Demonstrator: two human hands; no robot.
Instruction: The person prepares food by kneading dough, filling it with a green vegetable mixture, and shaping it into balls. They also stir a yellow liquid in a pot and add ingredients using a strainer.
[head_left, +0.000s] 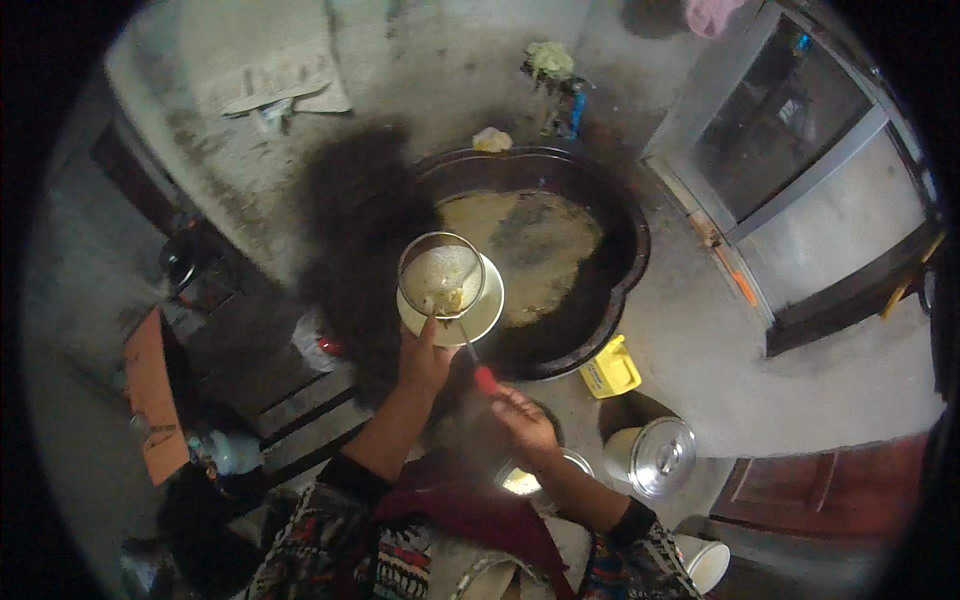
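Note:
My left hand (429, 360) holds a white bowl (491, 307) from below, its thumb up at the near rim. A round fine-mesh strainer (435, 266) lies over the bowl, with small yellowish bits near its near edge. My right hand (529, 427) grips a red handle (486, 379) whose thin metal shaft runs up to the strainer's near rim. Whether the shaft belongs to the strainer or to a spoon lying in it is unclear. Both hands are above the near left side of a large dark basin (637, 255), which has pale, cloudy patches at its bottom.
A yellow plastic container (611, 367) stands beside the basin, near a lidded pot (664, 457). Under my right forearm sits an open metal vessel (521, 480) with yellowish contents. A white bucket (709, 566) is at lower right, an orange box flap (157, 397) at left, and a framed glass panel (787, 120) at upper right.

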